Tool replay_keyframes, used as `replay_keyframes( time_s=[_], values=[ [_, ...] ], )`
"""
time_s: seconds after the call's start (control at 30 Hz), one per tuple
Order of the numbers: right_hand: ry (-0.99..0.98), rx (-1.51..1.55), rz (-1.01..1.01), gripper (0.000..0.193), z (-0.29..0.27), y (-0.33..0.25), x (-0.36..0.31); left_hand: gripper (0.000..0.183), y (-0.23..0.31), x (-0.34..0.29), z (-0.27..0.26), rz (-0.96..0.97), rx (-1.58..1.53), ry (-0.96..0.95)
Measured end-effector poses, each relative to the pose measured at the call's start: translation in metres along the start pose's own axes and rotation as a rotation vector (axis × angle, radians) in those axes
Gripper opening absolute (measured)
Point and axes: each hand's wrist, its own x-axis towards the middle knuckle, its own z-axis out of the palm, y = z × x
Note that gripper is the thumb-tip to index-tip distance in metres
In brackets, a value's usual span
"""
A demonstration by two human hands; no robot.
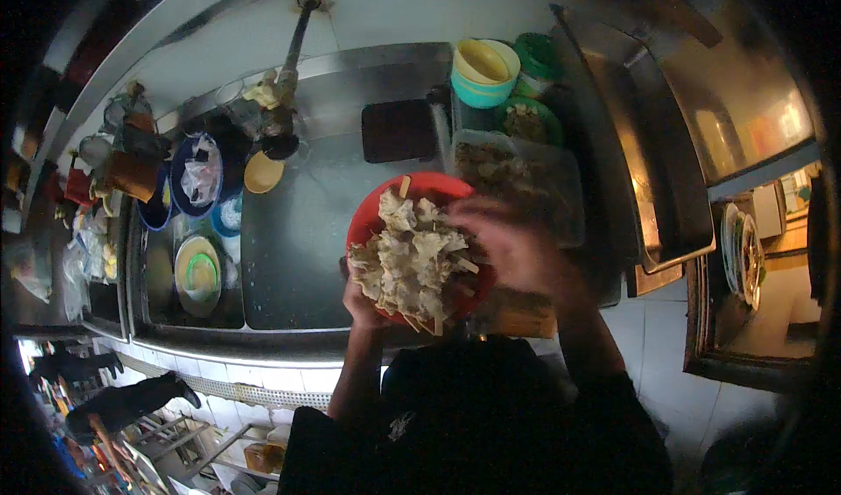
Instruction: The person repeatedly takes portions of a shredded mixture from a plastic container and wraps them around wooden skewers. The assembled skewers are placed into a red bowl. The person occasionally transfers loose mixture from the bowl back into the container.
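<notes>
A red bowl [448, 185] heaped with pale, lumpy pieces of food on flat wooden skewers [412, 254] is held in front of my body, over the near edge of the steel sink counter. My left hand [361, 302] grips the bowl from its lower left side, its fingers partly hidden beneath. At the bowl's right side my right hand [504, 236] reaches in over the rim next to the skewers. Motion blurs its fingers, so whether they hold a skewer is not clear.
Beyond my right hand sit a clear plastic tub of food [561, 180], a green bowl [550, 120] and stacked bowls [480, 94]. A dark square tray [399, 132] and faucet [285, 88] stand behind. Left are blue basins [180, 180]; right, a deep metal pan [653, 153].
</notes>
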Motion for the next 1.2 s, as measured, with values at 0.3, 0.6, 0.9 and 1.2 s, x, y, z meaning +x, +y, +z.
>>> replay_keyframes(
  time_s=[0.3,0.6,0.9,1.2],
  values=[
    [-0.239,-0.160,-0.087,0.037,-0.012,0.021,0.003,0.056,0.003,0.001,0.027,-0.027,-0.101,0.090],
    [0.595,0.044,0.360,0.025,-0.045,0.109,-0.023,0.057,0.003,-0.005,0.004,0.231,0.006,-0.032],
    [0.371,-0.076,0.234,0.026,0.002,0.023,-0.004,0.056,0.002,0.001,-0.005,0.055,-0.079,0.094],
    [0.320,-0.034,0.279,0.014,0.004,0.025,0.012,0.058,-0.003,0.009,0.000,-0.078,-0.232,0.039]
  ],
)
